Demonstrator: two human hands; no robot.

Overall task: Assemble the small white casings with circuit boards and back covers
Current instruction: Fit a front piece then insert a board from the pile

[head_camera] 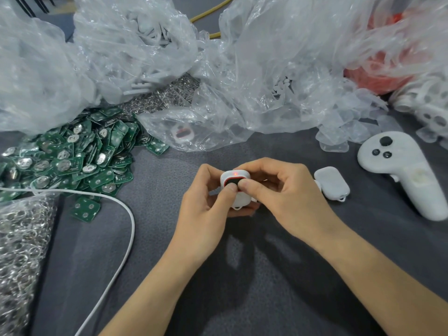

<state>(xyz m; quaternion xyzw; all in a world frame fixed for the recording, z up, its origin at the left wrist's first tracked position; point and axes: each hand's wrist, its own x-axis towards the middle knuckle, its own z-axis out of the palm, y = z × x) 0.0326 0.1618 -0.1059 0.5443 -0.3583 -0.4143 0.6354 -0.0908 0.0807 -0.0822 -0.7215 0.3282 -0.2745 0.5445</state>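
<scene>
Casing (234, 177) at frame centre; my hands together, clamped on it: left hand (206, 202) cradles lower left, right hand (286, 192) grips right side; thumbs (245, 185) on black button (234, 182); red light (235, 174) on.
I judge test press: squeeze evenly, thumbs flat.
Room: bare cloth (242, 275) below; boards (72, 161) left, cable (131, 221) lower left, spare casing (332, 184) and controller (400, 175) right, bags (266, 69) above.

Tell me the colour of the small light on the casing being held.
Red; the light glows near the top of the white casing, seen in the head view.
</scene>
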